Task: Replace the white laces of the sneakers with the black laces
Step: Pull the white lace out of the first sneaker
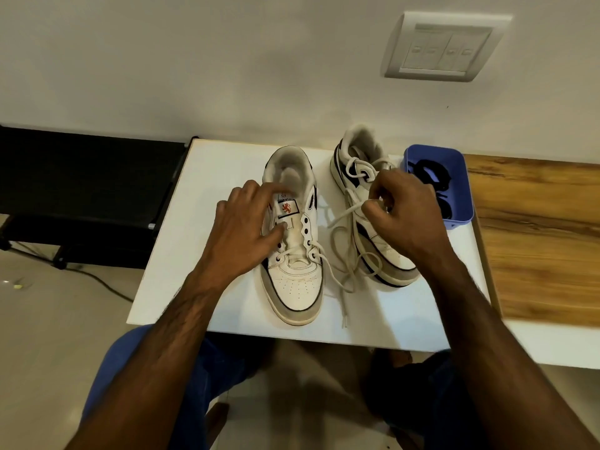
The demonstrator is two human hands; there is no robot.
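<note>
Two white sneakers with black trim stand on a white board (227, 157). The left sneaker (293, 287) has most eyelets bare; a white lace (334, 277) runs out of its lowest eyelets and trails to the right. My left hand (246, 228) rests on this sneaker's tongue, fingers spread, thumb on the tongue. My right hand (402, 216) pinches the white lace above the right sneaker (367, 177), which is still laced and leans on its side. Black laces (431, 173) lie in a blue tray (461, 196) at the right.
The white board lies on a wood-grain table (535, 238) against a white wall with a switch plate (444, 48). A black stand (87, 177) and a cable sit at the left. My knees in blue trousers (123, 368) are below the board's front edge.
</note>
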